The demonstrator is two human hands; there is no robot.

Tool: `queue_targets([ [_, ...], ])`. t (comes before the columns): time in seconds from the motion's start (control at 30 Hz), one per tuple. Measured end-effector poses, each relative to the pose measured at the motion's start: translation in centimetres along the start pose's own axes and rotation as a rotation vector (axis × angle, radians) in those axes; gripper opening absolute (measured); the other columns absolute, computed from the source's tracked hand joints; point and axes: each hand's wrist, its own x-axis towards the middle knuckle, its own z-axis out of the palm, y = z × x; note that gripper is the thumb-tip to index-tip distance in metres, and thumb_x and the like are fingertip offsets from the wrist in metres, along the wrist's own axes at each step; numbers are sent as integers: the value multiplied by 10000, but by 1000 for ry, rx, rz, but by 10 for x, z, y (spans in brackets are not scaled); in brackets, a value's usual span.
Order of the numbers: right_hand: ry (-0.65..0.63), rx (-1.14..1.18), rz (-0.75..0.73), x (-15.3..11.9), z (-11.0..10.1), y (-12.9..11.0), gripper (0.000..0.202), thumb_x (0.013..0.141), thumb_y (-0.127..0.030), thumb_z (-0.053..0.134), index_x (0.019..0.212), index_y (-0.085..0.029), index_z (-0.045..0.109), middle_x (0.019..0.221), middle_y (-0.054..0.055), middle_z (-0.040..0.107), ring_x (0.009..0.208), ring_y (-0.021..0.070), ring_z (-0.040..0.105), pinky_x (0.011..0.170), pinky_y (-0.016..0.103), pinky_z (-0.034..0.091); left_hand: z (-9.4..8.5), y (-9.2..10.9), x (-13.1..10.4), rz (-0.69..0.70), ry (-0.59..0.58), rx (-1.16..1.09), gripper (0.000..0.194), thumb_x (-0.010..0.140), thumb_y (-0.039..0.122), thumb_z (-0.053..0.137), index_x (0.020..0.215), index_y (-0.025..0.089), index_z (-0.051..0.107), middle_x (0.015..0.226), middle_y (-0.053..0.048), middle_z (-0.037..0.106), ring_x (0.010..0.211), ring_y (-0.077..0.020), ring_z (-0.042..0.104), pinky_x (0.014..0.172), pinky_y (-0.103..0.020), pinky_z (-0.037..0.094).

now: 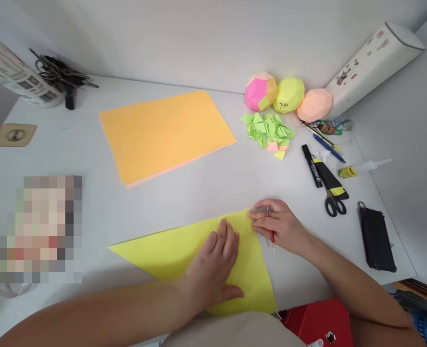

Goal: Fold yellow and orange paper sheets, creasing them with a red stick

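Observation:
A sheet of yellow paper (pixel 177 243), pointed at its left end, lies on the white table near my body. My left hand (pixel 215 260) rests palm-down on it, fingers slightly bent and thumb spread away. At the sheet's upper right corner is my right hand (pixel 280 224), its fingertips touching the paper's edge. Between its fingers it holds a thin red pen-like tool (pixel 271 231) with narrow pale tips at both ends. The part of the sheet beneath my left hand and forearm is hidden.
Orange paper (pixel 168 137) lies farther back, a pink edge showing under it. Green paper pieces (pixel 267 127) sit before several faceted paper balls (pixel 291 95). To the right are a black marker (pixel 312 166), scissors (pixel 335 205), a glue bottle (pixel 354 169) and a black pouch (pixel 377 238).

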Motion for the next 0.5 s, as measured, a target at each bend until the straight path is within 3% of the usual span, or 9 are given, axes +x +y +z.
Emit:
queue_targets([
  [0.2, -44, 171, 3, 13, -17, 0, 107, 890, -215, 608, 962, -226, 687, 972, 79, 713, 982, 218, 598, 780, 389, 550, -4, -1, 1, 12, 20, 42, 1056, 689, 864, 380, 1336, 37, 499, 1337, -242, 498, 1287, -405, 364, 933, -411, 317],
  [0.3, -11, 323, 24, 30, -22, -16, 254, 957, -372, 491, 1046, -198, 654, 923, 89, 695, 921, 204, 590, 793, 383, 527, -6, -1, 2, 12, 28, 31, 1053, 687, 854, 407, 1324, 21, 508, 1328, -247, 504, 1284, -404, 373, 945, -406, 315],
  [0.4, -69, 659, 196, 49, -6, -32, 572, 991, -545, 177, 1167, -169, 571, 722, 35, 600, 695, 157, 570, 649, 321, 515, -5, -1, 3, 4, 40, 32, 1077, 677, 862, 406, 1326, 7, 499, 1327, -251, 504, 1285, -407, 372, 965, -411, 304],
  [0.5, -175, 867, 368, 61, 19, -33, 488, 988, -543, 244, 1150, -178, 524, 624, -41, 461, 530, 101, 446, 505, 232, 431, -3, 0, 3, -11, 55, 38, 1106, 655, 880, 397, 1331, 11, 497, 1332, -248, 505, 1296, -414, 356, 977, -424, 291],
])
